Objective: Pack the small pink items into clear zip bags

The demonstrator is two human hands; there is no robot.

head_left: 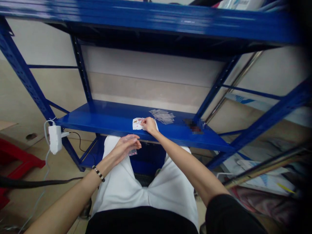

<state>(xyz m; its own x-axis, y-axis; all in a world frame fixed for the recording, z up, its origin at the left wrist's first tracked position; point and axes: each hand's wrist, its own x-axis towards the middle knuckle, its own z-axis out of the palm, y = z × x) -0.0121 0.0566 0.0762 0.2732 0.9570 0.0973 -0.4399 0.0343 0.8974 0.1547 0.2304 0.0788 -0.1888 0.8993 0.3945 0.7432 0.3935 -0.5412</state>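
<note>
My left hand (126,145) is curled round a small clear plastic bag (133,152), held in front of the shelf's edge above my lap. Small pink bits show near the bag's lower end. On the blue shelf lies a white sheet (135,126) with small coloured pieces (139,121) on it. Over the sheet's right part, my right hand (149,124) has its fingertips pinched together at the pieces. Whatever is between those fingertips is too small to make out. Just behind my right hand rests a loose pile of clear plastic bags (162,116).
The blue shelf (109,113) spans the rack, with an upper shelf (146,16) overhead. A blurred dark item (193,126) lies toward the right end. A white power strip (55,139) hangs at the left post. A red stool (21,157) stands on the floor at left.
</note>
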